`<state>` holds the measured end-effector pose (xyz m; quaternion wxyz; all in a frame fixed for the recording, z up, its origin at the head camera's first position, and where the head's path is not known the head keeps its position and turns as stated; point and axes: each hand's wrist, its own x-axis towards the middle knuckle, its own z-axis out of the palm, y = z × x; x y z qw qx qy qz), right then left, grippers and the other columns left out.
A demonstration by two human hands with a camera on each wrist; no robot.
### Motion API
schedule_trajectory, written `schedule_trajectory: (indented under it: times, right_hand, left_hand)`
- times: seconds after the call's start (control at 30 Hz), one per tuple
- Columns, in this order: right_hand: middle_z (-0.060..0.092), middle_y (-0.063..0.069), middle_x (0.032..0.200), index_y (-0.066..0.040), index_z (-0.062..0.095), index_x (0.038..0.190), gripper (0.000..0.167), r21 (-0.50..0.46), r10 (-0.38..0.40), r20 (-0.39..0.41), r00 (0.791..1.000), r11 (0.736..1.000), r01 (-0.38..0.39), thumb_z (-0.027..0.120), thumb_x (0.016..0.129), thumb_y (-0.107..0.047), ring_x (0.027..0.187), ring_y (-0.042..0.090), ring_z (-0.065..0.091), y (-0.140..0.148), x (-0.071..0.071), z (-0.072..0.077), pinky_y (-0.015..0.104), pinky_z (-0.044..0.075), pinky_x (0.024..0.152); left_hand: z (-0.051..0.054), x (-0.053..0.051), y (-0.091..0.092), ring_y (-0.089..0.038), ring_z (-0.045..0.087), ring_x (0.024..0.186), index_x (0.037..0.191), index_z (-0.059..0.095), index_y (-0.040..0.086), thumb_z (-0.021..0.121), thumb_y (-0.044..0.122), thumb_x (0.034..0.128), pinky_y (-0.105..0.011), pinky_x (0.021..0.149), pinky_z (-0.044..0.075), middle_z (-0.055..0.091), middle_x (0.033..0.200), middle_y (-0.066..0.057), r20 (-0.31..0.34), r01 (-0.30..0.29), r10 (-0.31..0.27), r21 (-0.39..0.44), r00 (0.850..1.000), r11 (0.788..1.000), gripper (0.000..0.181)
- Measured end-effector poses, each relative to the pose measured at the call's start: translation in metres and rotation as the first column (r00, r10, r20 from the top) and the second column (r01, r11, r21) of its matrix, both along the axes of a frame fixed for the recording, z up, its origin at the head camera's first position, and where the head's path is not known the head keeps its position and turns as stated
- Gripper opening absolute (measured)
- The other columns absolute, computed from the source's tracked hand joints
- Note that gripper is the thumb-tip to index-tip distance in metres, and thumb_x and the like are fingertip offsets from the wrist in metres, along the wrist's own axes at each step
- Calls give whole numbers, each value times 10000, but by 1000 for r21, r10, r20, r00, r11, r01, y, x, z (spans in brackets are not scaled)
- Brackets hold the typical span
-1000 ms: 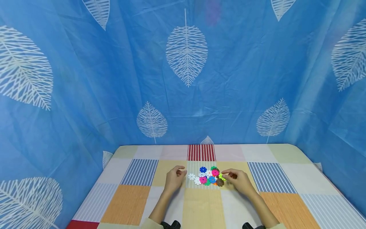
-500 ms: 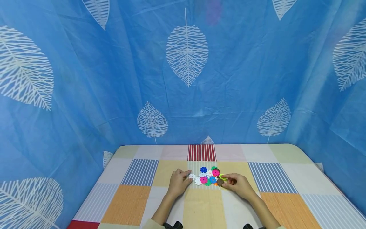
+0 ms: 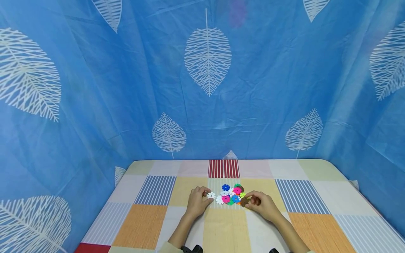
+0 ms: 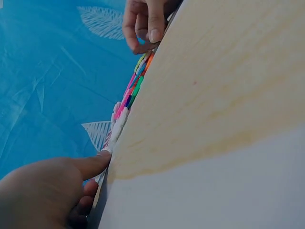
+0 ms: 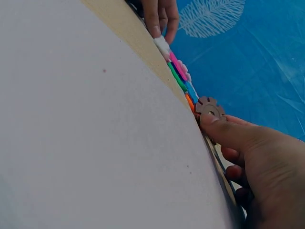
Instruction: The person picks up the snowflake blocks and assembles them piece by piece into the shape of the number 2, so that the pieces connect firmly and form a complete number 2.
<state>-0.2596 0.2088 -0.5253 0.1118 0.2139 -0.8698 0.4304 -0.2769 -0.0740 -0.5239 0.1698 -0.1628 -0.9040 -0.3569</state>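
A small pile of notched plastic snowflake discs lies on the checked cloth, with a pink disc (image 3: 226,199), a dark blue disc (image 3: 226,187) and a light blue disc (image 3: 235,199) among them. At the pile's left end my left hand (image 3: 197,202) pinches a white snowflake disc (image 3: 211,195). Another white disc (image 3: 219,200) lies just right of it. On the opposite side my right hand (image 3: 263,203) holds a brown snowflake disc (image 3: 244,202) between thumb and fingers; the right wrist view shows this brown disc (image 5: 209,109) tilted up. A yellow-green disc (image 3: 242,195) is close to those fingertips.
The table (image 3: 224,228) is covered by a patchwork-patterned cloth. Blue curtains (image 3: 253,88) with white leaf prints stand behind it and at both sides. Several discs overlap one another between the hands.
My left hand has moved right to the white disc, taken hold of it and drawn it slightly away from the pile. My right hand has come down onto the brown disc and now grips it.
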Motion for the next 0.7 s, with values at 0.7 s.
schedule_trajectory:
  times: [0.7]
  right_hand:
    - [677, 168, 774, 68, 584, 976, 149, -332, 133, -66, 989, 931, -148, 623, 833, 50, 689, 277, 669, -46, 29, 41, 297, 551, 659]
  left_hand:
    - [19, 19, 36, -111, 561, 531, 1089, 415, -81, 528, 74, 929, -196, 522, 442, 603, 659, -44, 295, 115, -493, 756, 819, 644, 250]
